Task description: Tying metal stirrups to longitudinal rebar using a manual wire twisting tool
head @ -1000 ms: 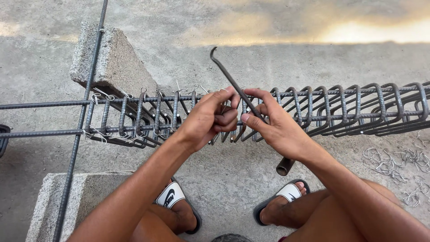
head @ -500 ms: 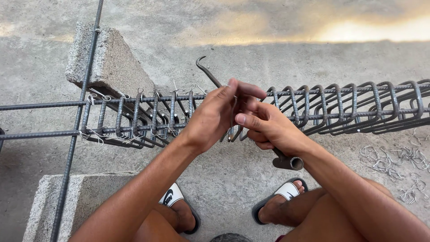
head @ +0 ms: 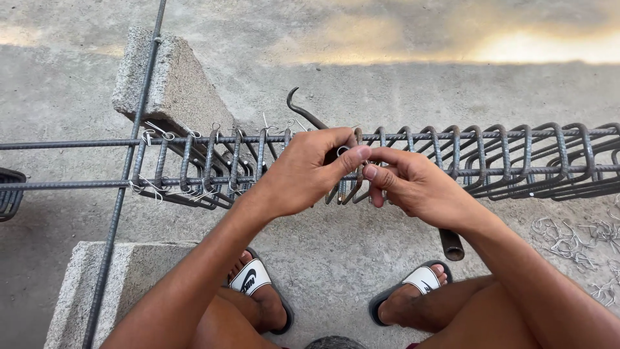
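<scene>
Pinching at frame centre, both hands meet over the rebar cage. Nearest, bottom of frame: two feet in sandals, left sandal (head: 253,279) and right sandal (head: 413,284), on the concrete floor (head: 336,252). Concrete block (head: 90,284) at lower left. Left hand (head: 303,171) is curled, thumb and forefinger pinched on a thin tie wire (head: 343,152) at the top bar. Right hand (head: 413,187) is clenched around the hook tool (head: 452,244), fingertips touching the left thumb; tool's tube handle pokes out below the wrist, its curved hook tip shows above the hands. Rebar cage (head: 491,158) runs left to right across mid frame, stirrups bunched right, tied ones left. Loose wire ties (head: 568,236) lie at right on the floor. Second concrete block (head: 174,90) sits upper left, with a vertical rebar (head: 129,161) crossing it.
</scene>
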